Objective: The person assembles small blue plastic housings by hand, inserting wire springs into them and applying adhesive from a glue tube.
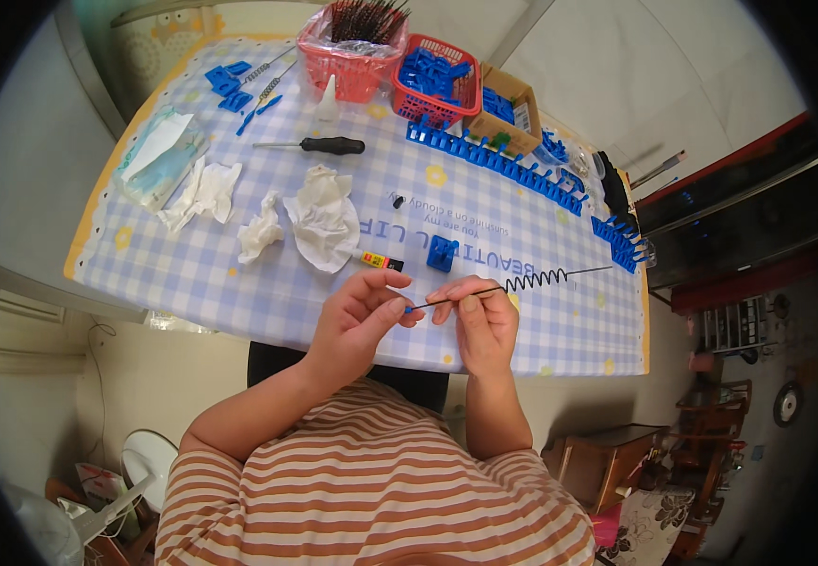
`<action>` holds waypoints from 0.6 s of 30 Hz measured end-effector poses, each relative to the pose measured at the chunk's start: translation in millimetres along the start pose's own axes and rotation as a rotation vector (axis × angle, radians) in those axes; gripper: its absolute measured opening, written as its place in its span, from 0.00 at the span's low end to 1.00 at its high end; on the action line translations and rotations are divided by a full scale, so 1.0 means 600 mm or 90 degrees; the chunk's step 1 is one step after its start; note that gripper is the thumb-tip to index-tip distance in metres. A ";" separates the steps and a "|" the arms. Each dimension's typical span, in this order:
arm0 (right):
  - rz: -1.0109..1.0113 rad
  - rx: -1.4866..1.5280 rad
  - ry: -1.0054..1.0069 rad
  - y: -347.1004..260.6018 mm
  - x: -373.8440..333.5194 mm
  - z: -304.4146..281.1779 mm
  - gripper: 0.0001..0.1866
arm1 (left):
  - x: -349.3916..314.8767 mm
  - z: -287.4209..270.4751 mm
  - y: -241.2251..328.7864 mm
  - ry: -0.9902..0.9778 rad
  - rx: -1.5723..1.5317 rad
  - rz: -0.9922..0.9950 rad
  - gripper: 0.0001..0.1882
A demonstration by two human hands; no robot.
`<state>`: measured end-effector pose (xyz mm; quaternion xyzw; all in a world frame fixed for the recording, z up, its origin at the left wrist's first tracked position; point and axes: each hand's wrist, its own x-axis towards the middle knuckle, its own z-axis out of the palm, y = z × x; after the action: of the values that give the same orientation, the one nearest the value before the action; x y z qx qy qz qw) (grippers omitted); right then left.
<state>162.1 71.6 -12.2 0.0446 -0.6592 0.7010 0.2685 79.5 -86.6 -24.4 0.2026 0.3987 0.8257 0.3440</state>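
Note:
A thin black wire rod with a coiled section (pixel 536 279) lies across both hands above the near edge of the table. My right hand (pixel 484 325) pinches its straight part, and the coil sticks out to the right. My left hand (pixel 357 316) closes its thumb and fingers around a small blue piece (pixel 410 309) at the rod's left end; most of that piece is hidden. Just beyond my hands lie a blue plastic clip (pixel 443 253) and a small yellow and black tube (pixel 380 260). A small black cap (pixel 398 202) sits farther off.
Crumpled tissues (pixel 322 222) and a tissue pack (pixel 159 156) lie on the left. A screwdriver (pixel 333 145) lies behind them. Red baskets (pixel 352 80) and a cardboard box (pixel 512 132) stand at the back. A row of blue clips (pixel 494 165) runs along the far right of the checked tablecloth (pixel 560 330).

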 end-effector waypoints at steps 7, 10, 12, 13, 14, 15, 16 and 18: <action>0.070 0.006 0.050 -0.007 -0.003 0.005 0.10 | 0.001 0.000 -0.002 0.026 0.027 -0.024 0.14; 0.070 -0.003 0.054 -0.011 -0.002 0.007 0.09 | 0.003 -0.004 -0.007 0.050 0.040 -0.017 0.14; 0.068 -0.011 0.061 -0.014 -0.001 0.008 0.09 | 0.002 -0.004 -0.007 0.066 0.055 -0.010 0.13; 0.065 -0.020 0.068 -0.015 -0.001 0.007 0.08 | 0.002 -0.001 -0.006 0.084 0.069 0.011 0.13; 0.065 -0.020 0.070 -0.015 0.000 0.007 0.08 | 0.001 0.002 -0.006 0.102 0.082 0.032 0.12; 0.070 -0.032 0.082 -0.014 0.001 0.007 0.08 | 0.000 0.000 -0.009 0.101 0.083 0.031 0.12; 0.076 -0.042 0.093 -0.013 0.001 0.008 0.07 | -0.001 -0.004 -0.011 0.097 0.098 0.034 0.11; 0.076 -0.046 0.100 -0.013 0.002 0.008 0.07 | -0.005 -0.012 -0.014 0.094 0.115 0.037 0.10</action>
<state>163.4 67.1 -3.9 -0.0593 -0.6627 0.6926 0.2786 80.3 -89.0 -35.5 0.1832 0.4899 0.8084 0.2702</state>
